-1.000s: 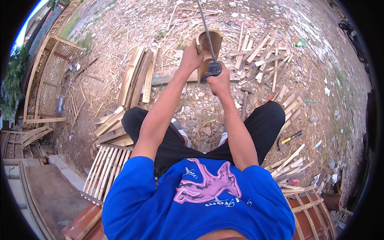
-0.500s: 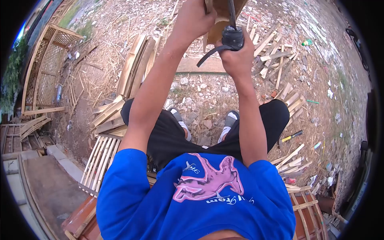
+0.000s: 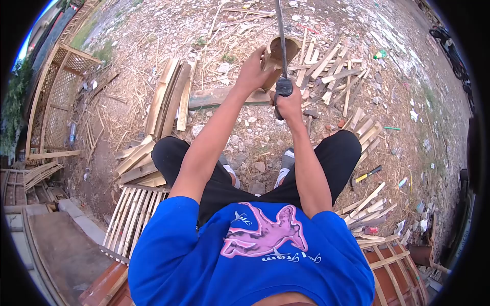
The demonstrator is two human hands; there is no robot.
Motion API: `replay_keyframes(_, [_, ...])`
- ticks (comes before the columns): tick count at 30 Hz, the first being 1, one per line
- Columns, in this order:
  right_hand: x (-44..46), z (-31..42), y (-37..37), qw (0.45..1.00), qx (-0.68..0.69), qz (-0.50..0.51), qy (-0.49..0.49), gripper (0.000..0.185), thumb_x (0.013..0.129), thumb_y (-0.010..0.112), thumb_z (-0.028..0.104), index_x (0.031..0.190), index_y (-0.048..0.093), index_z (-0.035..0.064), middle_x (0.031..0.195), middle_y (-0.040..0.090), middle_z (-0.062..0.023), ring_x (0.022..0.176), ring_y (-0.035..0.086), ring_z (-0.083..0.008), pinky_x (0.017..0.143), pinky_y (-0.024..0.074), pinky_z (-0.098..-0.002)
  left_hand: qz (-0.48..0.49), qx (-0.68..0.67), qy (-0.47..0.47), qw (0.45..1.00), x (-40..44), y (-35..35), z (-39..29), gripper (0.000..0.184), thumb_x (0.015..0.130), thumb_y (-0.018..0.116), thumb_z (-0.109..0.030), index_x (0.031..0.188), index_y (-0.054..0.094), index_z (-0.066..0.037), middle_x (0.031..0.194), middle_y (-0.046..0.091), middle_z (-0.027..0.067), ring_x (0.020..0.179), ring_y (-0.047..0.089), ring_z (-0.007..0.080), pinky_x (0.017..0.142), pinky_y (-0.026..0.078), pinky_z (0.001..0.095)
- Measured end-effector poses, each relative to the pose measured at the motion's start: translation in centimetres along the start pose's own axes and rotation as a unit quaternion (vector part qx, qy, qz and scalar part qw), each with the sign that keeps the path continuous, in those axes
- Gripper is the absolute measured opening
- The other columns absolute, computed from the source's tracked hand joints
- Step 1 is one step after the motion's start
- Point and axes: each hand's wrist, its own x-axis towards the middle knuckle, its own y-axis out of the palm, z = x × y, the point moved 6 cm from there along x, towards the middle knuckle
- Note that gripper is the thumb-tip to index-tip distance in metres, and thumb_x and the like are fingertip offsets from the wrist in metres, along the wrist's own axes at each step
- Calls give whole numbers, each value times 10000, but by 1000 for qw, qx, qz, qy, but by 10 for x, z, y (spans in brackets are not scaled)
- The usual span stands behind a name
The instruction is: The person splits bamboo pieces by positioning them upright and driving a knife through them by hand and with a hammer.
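Both arms reach forward over spread knees toward the board (image 3: 214, 97) on the ground. Left hand (image 3: 253, 71) is just above the board, elbow slightly bent, fingers clamped on the left edge of a curved bamboo piece (image 3: 291, 49); some fingertips hidden behind it. Bamboo is held tilted over the board, hollow side showing; can't tell if its lower end touches. Right hand (image 3: 290, 104), by the board's right part, has fingers wrapped tight round the black handle of a knife (image 3: 284, 61), long blade pointing away, across the bamboo's hollow. Hammer (image 3: 310, 113) lies right of the board. Writing: blue shirt (image 3: 204, 265), on the near side of the board, has upside-down "From" under a pink print (image 3: 265, 232); other script too stylised to read.
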Motion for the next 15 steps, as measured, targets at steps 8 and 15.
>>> replay_keyframes(8, [2, -19, -12, 996, 49, 21, 78, 261, 705, 714, 15, 930, 581, 29, 738, 590, -26, 546, 521, -98, 477, 422, -263, 6, 74, 33, 997, 11, 8, -9, 512, 793, 598, -111, 1271, 485, 31, 1117, 614, 284, 998, 607, 453, 851, 500, 491])
replay_keyframes(15, [-4, -9, -14, 990, 94, 68, 80, 242, 733, 663, -59, 878, 501, 46, 594, 502, -6, 415, 469, -100, 376, 353, -263, 12, 61, 34, 997, 7, 0, 1, 432, 783, 618, -115, 1178, 525, 35, 977, 643, 276, 925, 627, 448, 787, 507, 483])
